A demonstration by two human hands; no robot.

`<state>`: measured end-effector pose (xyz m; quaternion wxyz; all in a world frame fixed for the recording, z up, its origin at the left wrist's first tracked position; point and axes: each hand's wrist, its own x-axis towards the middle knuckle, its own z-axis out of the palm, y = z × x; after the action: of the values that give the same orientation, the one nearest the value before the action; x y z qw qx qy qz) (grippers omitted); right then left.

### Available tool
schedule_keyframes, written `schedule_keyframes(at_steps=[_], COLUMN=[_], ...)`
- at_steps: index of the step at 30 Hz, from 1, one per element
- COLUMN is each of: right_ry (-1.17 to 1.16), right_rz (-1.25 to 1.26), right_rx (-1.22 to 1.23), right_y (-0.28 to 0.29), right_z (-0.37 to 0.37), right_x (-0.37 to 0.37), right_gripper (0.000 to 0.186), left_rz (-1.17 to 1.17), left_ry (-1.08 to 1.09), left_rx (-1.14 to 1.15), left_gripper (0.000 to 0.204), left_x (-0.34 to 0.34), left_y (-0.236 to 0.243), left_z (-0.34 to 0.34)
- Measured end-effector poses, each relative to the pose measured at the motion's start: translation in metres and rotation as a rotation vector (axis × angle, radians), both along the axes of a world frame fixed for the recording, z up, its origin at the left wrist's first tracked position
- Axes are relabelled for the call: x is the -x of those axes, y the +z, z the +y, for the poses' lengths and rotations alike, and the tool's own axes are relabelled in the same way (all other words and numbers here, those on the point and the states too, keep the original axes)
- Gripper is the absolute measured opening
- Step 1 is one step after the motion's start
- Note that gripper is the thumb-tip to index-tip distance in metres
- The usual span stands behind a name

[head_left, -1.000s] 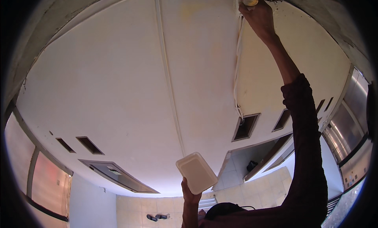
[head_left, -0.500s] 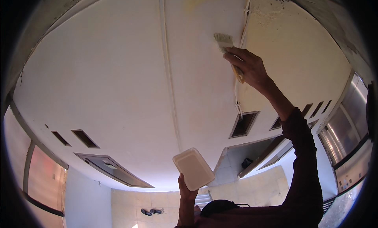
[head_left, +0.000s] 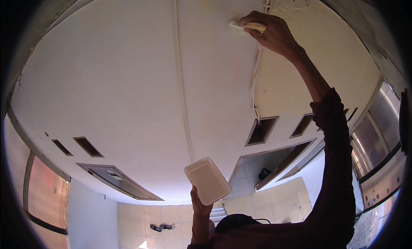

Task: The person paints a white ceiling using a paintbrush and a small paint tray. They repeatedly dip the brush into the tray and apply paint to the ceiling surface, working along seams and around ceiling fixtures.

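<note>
I am looking up at a white ceiling [head_left: 107,85]. My right hand [head_left: 274,34] is raised at the top and grips the yellowish handle of a small paintbrush [head_left: 239,28], whose bristles touch the ceiling just left of a thin white cable [head_left: 256,81]. The dark red sleeve [head_left: 337,163] of that arm runs down the right side. Lower in the middle, my left hand [head_left: 199,206] holds up a white rectangular tub [head_left: 207,180] by its underside. What the tub contains is hidden.
A narrow ridge [head_left: 181,85] runs along the ceiling. Rough patched plaster [head_left: 300,8] lies at the top right. Rectangular wall openings [head_left: 261,131] and a doorway [head_left: 279,165] sit under the ceiling. Glazed windows [head_left: 382,133] stand at right. A pair of shoes [head_left: 159,227] lies on the tiled floor.
My right hand has left the ceiling's top right corner, dipped lower, then risen again, bringing the brush leftward onto the ceiling. The tub in my left hand has barely shifted.
</note>
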<state>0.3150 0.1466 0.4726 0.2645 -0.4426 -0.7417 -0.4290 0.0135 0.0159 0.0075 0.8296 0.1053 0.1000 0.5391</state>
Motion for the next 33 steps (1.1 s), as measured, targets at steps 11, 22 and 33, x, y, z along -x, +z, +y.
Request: schedule_keyframes(at_steps=[11, 22, 33], right_ry=[0.021, 0.148, 0.057], right_rz=[-0.219, 0.061, 0.086], right_rx=[-0.126, 0.177, -0.064], right_y=[-0.070, -0.033, 0.100], right_z=[-0.007, 0.003, 0.012], right_x=[-0.006, 0.035, 0.044], right_gripper=[0.034, 0.018, 0.025], left_rz=[-0.102, -0.107, -0.122], left_ry=[-0.055, -0.036, 0.003], left_rx=[-0.090, -0.067, -0.100], left_gripper=[0.054, 0.055, 0.055], left_x=[0.002, 0.004, 0.006], left_y=[-0.004, -0.005, -0.001], left_z=[0.000, -0.004, -0.003])
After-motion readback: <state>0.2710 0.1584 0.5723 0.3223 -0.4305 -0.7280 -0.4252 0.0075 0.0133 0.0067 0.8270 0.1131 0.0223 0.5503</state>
